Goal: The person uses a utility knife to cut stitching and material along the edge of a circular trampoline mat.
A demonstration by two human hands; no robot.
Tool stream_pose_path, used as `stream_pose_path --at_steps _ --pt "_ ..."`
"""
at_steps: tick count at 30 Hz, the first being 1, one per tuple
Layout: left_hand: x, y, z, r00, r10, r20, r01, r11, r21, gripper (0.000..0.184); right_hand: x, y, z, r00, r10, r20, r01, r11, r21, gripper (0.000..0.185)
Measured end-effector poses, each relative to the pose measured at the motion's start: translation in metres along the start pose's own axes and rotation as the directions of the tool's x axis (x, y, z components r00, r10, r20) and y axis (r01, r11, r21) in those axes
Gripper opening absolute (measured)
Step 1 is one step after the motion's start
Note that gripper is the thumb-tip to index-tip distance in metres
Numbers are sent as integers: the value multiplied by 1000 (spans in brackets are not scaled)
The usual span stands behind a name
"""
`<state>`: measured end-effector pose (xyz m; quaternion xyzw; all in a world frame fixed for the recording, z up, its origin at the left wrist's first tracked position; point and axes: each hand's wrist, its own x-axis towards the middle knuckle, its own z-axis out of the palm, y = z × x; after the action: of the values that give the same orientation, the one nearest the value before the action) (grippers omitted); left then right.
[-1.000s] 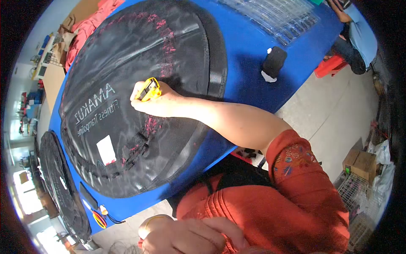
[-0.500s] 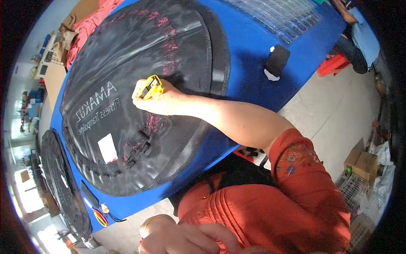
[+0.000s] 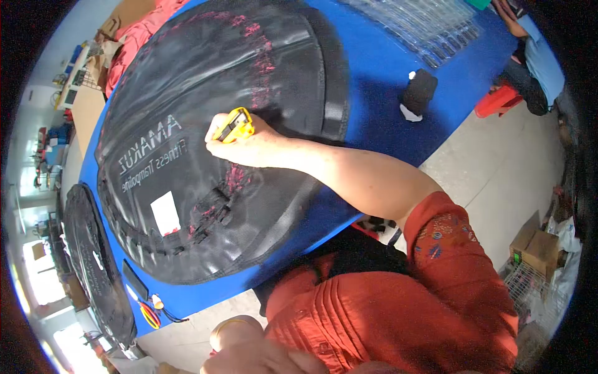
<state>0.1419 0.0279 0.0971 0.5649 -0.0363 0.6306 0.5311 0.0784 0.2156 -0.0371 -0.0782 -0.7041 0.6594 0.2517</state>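
My right hand [image 3: 246, 144] is closed around a yellow tool with dark parts [image 3: 235, 125], perhaps a cutter; its working end is hidden. This hand rests on or just over a round black trampoline mat [image 3: 187, 81], near the white lettering, which reads reversed. Pink scraps or threads [image 3: 263, 65] run in a curved line along the mat. A white label [image 3: 165, 213] and black webbing loops [image 3: 210, 215] show near its lower edge. My left hand [image 3: 265, 356] is low in the view, close to my body, blurred and cut off by the frame edge; its fingers are unclear.
The mat lies on a blue table [image 3: 374, 118]. A black item with white paper [image 3: 419, 93] and clear plastic packs [image 3: 430, 28] are farther right. Orange-handled scissors [image 3: 149, 315] lie at the near left corner, beside another black mat [image 3: 96, 268]. Another person [image 3: 537, 65] sits at upper right.
The whole view has shifted slightly, so the table and mat appear a little farther right. My right hand keeps its grip on the yellow tool. My left hand sits slightly lower in view.
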Motion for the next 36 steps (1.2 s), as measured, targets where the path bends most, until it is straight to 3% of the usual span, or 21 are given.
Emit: stream_pose_path --at_steps 2,3,5,7,8,9,10,11,12,13,15,17,19,21,23,26,27,28,31,33,36 --pt "-9 5 -6 985 70 158 -67 997 -25 20 3 5 1 999 -29 -20 29 999 -23 12" --pt "-7 19 -18 972 -165 170 177 982 -58 26 2 4 1 999 -48 -22 49 999 22 11" --pt "-1 -6 -1 933 -46 -357 97 987 125 7 3 5 2 997 -54 -59 54 999 4 10" --pt "-1 -12 12 835 -92 -543 156 985 72 13 2 3 -1 997 -73 -24 71 995 -75 11" --pt "3 -22 11 870 -55 -490 132 983 125 16 -2 -10 -5 999 33 -1 -33 999 -25 17" --pt "9 -29 8 900 -20 -435 108 978 178 24 3 -8 -4 999 -47 9 48 992 -113 14" --pt "13 -31 8 886 -6 -464 118 970 212 24 -1 -7 -6 1000 -6 24 6 1000 -4 13" --pt "18 -32 8 913 -14 -409 100 977 190 13 1 2 -5 994 96 59 -99 994 54 14" --pt "23 -31 8 937 -21 -348 83 983 165 12 2 3 -3 999 -27 29 25 999 46 14" --pt "26 -31 9 959 -27 -282 66 989 132 21 1 5 -3 998 -8 54 6 1000 30 13" --pt "30 -35 12 957 -33 -287 61 994 89 21 1 3 -5 989 112 100 -122 987 104 13" --pt "33 -36 13 964 -70 -257 58 997 -51 20 -1 -1 -4 989 99 106 -112 986 126 13" --pt "37 -39 18 951 -108 -288 106 994 -22 16 -2 -7 -6 985 130 115 -139 987 75 17" --pt "40 -52 24 978 59 -199 -68 997 -41 35 -2 -7 -6 984 141 108 -145 989 37 21" --pt "33 -53 32 979 7 -204 -38 988 -147 31 -1 -4 -5 988 116 98 -120 992 31 20" --pt "19 -58 25 996 -13 -89 8 998 -61 25 -2 -12 -5 983 155 96 -155 988 -11 16" --pt "11 -53 16 977 -206 56 186 951 248 18 -2 -15 -7 982 169 87 -167 985 -38 15" --pt "3 -47 9 901 -416 127 285 786 549 13 -2 -12 -8 985 141 97 -143 990 7 15" --pt "-10 -9 -7 781 -590 -206 592 590 549 18 -1 -9 -9 985 123 119 -135 986 98 11" --pt "-17 15 -5 731 -504 -460 682 524 509 16 -2 -9 -7 988 102 114 -111 991 79 11" --pt "-25 50 2 793 -192 -579 488 769 413 17 -2 -8 -8 981 144 131 -152 987 54 12"
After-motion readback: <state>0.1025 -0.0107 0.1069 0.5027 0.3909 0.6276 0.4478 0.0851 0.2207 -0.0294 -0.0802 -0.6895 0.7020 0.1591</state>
